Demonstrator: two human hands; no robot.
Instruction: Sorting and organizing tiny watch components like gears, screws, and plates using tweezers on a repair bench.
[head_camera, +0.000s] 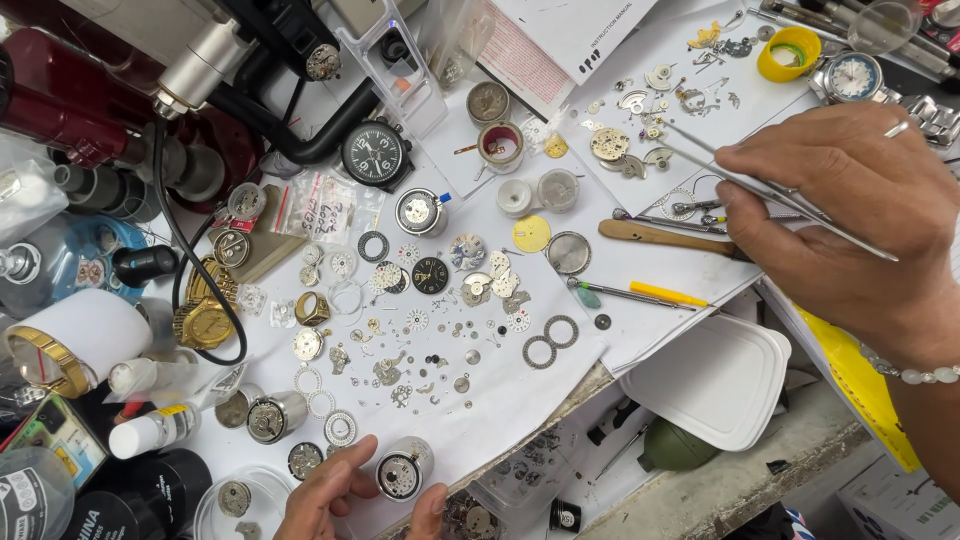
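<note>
On white paper (640, 290) over a cluttered workbench (720, 490), watch parts (420, 340) lie scattered

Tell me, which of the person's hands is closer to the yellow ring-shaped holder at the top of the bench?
Right. The right hand, gripping tweezers, sits just below the yellow ring-shaped holder. The left hand is far off at the bottom edge, holding a watch movement.

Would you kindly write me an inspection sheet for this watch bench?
Surface: white paper sheet over the bench.
Job's things: watch movement; steel tweezers aimed at parts.
Clutter: loose gears, dials, rings; black dial; gold watches; yellow cup.
Hands: left hand fingers touch the movement; right hand grips tweezers.
Cables: black cable looping past the gold watches.
Surroundings: white tray below the bench edge.
</note>
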